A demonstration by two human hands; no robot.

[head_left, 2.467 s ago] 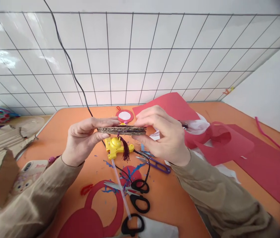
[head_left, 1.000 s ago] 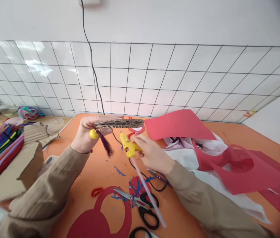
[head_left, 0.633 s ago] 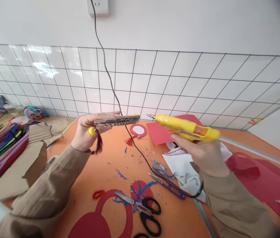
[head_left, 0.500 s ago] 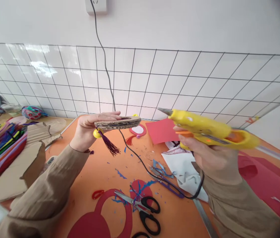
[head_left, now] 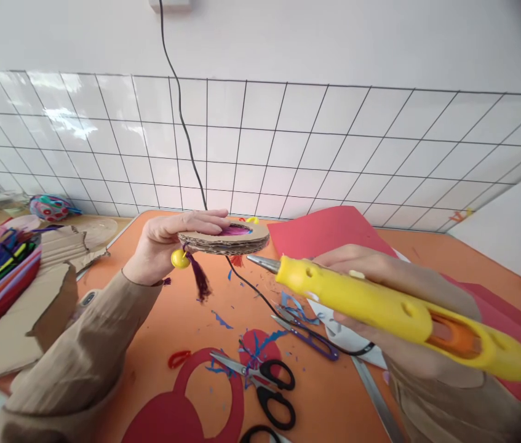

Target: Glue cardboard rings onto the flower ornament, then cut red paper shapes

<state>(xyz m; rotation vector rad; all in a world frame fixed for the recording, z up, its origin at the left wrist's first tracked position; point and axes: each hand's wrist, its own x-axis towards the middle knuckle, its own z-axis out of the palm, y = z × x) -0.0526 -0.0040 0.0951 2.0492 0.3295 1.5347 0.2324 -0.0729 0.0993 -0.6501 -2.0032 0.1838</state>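
My left hand (head_left: 161,241) grips a round layered cardboard disc (head_left: 242,243) at its left edge, raised above the orange table. A pink-purple patch shows in the disc's centre opening. From its left side hang a yellow bell (head_left: 179,258) and a dark purple tassel (head_left: 200,278). My right hand (head_left: 403,277) is wrapped round a yellow hot glue gun (head_left: 357,295), lying tilted on its side. The gun's metal nozzle points left, close to the disc's lower right edge; whether they touch I cannot tell. Some right-hand fingers are hidden behind the gun.
Black-handled scissors (head_left: 264,381) lie among red paper pieces (head_left: 163,413) and blue scraps. Purple-handled scissors (head_left: 310,340) and a metal ruler (head_left: 377,400) lie to the right. Pipe cleaners (head_left: 2,277) and cardboard (head_left: 15,326) are at left. A black cord (head_left: 179,104) hangs down the wall.
The glue gun has come lower and closer to the disc and has rolled onto its side. The disc has tilted so that its top opening shows more.
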